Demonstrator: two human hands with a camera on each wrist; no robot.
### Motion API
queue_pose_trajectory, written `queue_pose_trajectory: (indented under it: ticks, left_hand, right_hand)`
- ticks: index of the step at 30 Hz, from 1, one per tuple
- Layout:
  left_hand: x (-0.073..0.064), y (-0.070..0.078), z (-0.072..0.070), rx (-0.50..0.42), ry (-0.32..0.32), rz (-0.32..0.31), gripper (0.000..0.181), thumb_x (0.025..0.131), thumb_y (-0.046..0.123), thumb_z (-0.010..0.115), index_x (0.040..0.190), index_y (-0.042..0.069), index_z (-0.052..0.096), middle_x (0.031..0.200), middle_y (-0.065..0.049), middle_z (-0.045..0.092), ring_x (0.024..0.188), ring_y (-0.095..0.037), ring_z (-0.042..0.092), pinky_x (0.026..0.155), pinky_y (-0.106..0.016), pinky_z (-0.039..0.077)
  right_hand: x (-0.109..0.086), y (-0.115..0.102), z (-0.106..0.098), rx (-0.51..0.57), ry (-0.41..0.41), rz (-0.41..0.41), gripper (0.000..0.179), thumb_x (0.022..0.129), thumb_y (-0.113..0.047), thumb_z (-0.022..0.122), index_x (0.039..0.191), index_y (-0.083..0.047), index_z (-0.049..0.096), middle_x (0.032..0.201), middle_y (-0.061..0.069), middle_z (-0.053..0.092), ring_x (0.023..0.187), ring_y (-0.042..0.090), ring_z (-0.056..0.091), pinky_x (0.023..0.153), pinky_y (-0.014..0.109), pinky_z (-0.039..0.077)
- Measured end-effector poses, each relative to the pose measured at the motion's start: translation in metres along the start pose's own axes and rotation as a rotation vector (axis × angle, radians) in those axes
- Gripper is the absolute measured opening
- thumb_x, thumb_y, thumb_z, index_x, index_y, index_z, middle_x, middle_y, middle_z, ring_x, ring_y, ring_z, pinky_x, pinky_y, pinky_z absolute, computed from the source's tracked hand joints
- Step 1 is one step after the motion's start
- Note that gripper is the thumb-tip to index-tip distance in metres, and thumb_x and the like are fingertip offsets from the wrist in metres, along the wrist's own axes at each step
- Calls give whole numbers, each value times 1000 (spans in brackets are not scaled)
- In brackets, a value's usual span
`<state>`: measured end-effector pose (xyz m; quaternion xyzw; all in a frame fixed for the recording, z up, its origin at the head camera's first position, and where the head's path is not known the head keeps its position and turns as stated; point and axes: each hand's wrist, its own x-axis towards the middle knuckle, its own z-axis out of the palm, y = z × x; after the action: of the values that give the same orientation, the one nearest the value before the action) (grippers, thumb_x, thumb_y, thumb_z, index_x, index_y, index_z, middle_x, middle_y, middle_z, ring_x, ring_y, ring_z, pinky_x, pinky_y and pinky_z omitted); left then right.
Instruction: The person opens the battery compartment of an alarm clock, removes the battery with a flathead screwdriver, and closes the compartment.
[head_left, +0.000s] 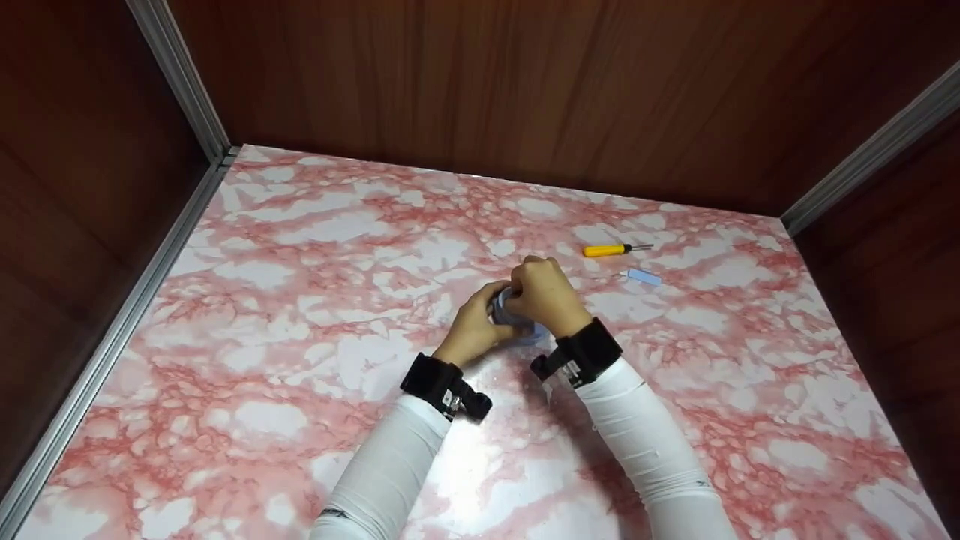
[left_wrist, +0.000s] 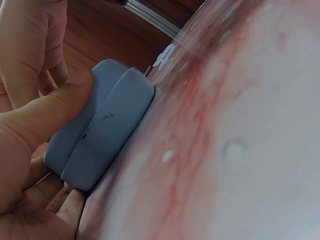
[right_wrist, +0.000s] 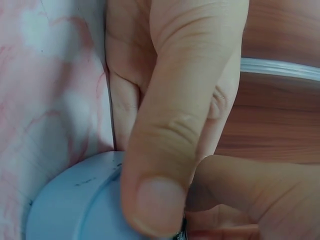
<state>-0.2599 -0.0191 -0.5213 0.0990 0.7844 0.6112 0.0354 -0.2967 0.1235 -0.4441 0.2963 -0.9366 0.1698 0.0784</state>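
A blue-grey plastic object with a rounded housing and small dark marks stands on the table; its exact kind does not show. My left hand holds it from the left, thumb on its upper part and fingers curled beneath and behind. From above, my right hand bends its fingers over the object, and its thumb lies against the blue face. A small dark piece shows beside that thumb's tip, too little to identify. The right fingertips are hidden.
Behind and to the right of the hands lies a screwdriver with a yellow handle. Near it is a small light-blue rectangular piece. Brown wood-grain panels with metal edge strips enclose the pink-and-white marbled table.
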Motion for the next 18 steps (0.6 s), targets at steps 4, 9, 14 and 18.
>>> queue_pose_trajectory:
  ticks: [4,9,14,18]
  left_hand:
    - [0,0,0,-11,7,2,82,75,19,91,146,11,51,141,-8,59,128,-23,56,110,-36,43]
    - [-1,1,1,-66,7,-3,84,75,14,91,147,7,49,144,-11,57,130,-24,55,110,-34,44]
    - [-1,2,2,-126,-5,-23,86,75,11,91,149,6,46,146,-10,55,133,-24,54,110,-32,45]
    - [-1,3,3,-125,-5,-20,87,75,11,91,149,6,46,148,-11,54,135,-25,52,111,-33,44]
  right_hand:
    - [-1,1,-4,63,12,27,23,65,5,70,56,-6,53,64,0,41,61,17,38,58,30,33]
    - [-3,7,-12,138,45,43,15,67,5,68,61,-4,58,66,4,48,65,18,43,57,30,36]
    - [-4,17,-18,138,85,73,6,69,1,71,68,0,66,71,9,57,69,23,52,59,33,45]
    - [-6,30,-19,132,123,89,4,70,-1,71,73,2,72,75,13,64,74,27,58,63,37,53]
